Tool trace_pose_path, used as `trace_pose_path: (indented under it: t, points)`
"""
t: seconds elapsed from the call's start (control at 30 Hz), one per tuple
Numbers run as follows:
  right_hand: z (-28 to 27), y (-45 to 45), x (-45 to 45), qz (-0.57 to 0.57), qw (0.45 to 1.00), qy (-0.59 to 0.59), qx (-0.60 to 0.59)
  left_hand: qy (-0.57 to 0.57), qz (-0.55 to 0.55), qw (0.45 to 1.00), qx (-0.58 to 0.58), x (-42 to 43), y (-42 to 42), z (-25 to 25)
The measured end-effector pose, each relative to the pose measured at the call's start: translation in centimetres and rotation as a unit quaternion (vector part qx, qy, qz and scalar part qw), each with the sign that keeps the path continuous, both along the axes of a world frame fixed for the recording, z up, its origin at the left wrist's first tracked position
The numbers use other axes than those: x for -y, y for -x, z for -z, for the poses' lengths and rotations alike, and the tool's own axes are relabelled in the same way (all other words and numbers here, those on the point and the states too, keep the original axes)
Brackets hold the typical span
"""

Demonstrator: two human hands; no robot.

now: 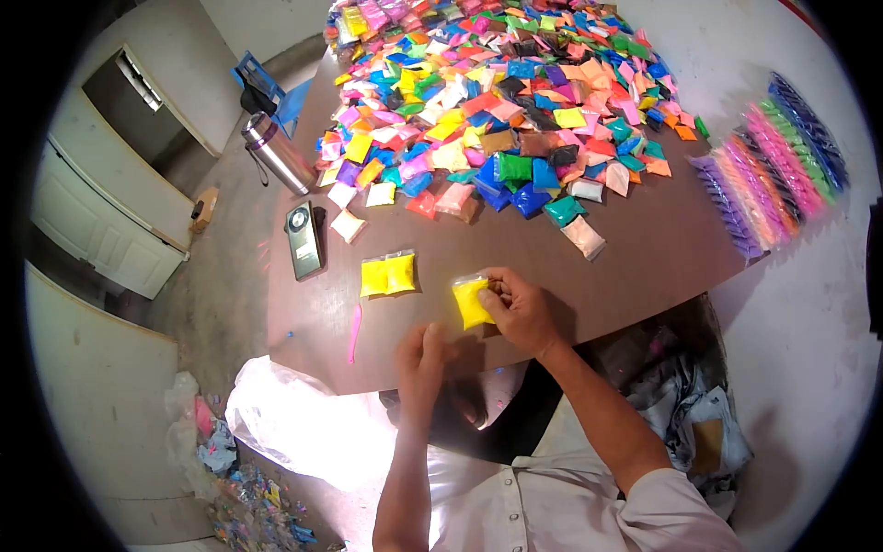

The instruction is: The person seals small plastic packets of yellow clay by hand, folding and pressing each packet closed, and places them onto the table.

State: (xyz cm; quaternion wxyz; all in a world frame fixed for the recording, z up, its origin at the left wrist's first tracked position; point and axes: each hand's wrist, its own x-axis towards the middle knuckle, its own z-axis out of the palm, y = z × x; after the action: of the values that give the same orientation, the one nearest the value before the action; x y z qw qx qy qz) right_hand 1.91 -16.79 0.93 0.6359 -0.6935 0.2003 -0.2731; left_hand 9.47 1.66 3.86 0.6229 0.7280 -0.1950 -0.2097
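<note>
My right hand grips a small clear bag of yellow clay-like material by its right side, just above the table's near edge. My left hand is closed, with thumb and fingers together, a little below and left of that bag. Whatever may be between its fingers is too small to make out. Beyond my left hand lie plump yellow packets, seemingly two side by side. A thin pink plastic stick rests to the left of my left hand.
A large heap of colourful packets covers the far part of the brown table. At the left edge are a steel flask and a dark device with a round dial. Strips of coloured packets lie at right. A white plastic bag hangs below.
</note>
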Motion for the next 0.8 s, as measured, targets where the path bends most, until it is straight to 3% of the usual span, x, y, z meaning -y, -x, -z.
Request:
trace_pose_path:
  t: [0.07, 0.13, 0.2, 0.3, 0.43, 0.5, 0.57, 0.8]
  points:
    - [-0.7, 0.3, -0.4, 0.004, 0.997, 0.065, -0.032, -0.012, -0.024, 1.000, 0.009, -1.5, 0.9, 0.5]
    - [-1.4, 0.6, -1.1, 0.001, 0.989, 0.129, -0.067, -0.007, -0.053, 0.991, 0.124, -2.9, 1.5, 1.1]
    - [-1.9, 1.2, -1.6, 0.026, 0.953, 0.270, -0.137, -0.017, -0.074, 0.986, 0.149, -4.0, 1.6, 0.9]
    - [-2.8, 2.7, -2.3, 0.084, 0.926, 0.348, -0.121, -0.041, -0.112, 0.976, 0.183, -5.2, 0.8, 0.9]
    - [-2.9, 3.7, -2.3, 0.050, 0.907, 0.405, -0.102, -0.046, -0.141, 0.961, 0.232, -5.1, -0.2, 1.0]
    - [-3.1, 4.0, -2.7, -0.028, 0.872, 0.480, -0.092, -0.037, -0.141, 0.959, 0.244, -5.0, -0.6, 1.6]
    - [-2.8, 4.1, -2.9, -0.051, 0.857, 0.502, -0.106, -0.046, -0.133, 0.932, 0.335, -4.9, -0.8, 2.4]
    - [-2.2, 4.2, -2.6, -0.090, 0.841, 0.519, -0.123, -0.069, -0.122, 0.901, 0.412, -4.2, -1.1, 2.7]
